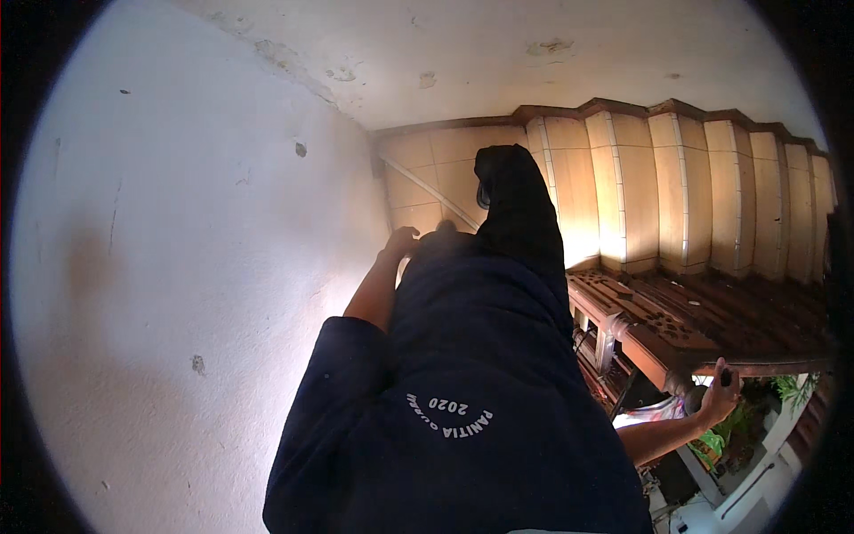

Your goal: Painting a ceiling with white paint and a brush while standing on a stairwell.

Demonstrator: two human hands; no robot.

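My left hand [403, 242] hangs low beside my dark trousers, near the white wall. Its fingers are loosely bent and apart, and nothing shows in them. Out to the right, my right hand [721, 396] is raised by the end of the brown wooden banister [658, 343]. Its fingers are curled round a small dark thing [727, 378], too small to name. Whether that hand also touches the banister I cannot tell. My dark shirt [471, 356] covers much of the middle of the view.
Tiled stairs [636, 191] run off to the right from a tiled landing [414, 169], where one of my legs is forward. A white wall [196, 267] stands close on my left, another wall [498, 53] ahead. Green plants [712, 442] show beyond the banister, lower right.
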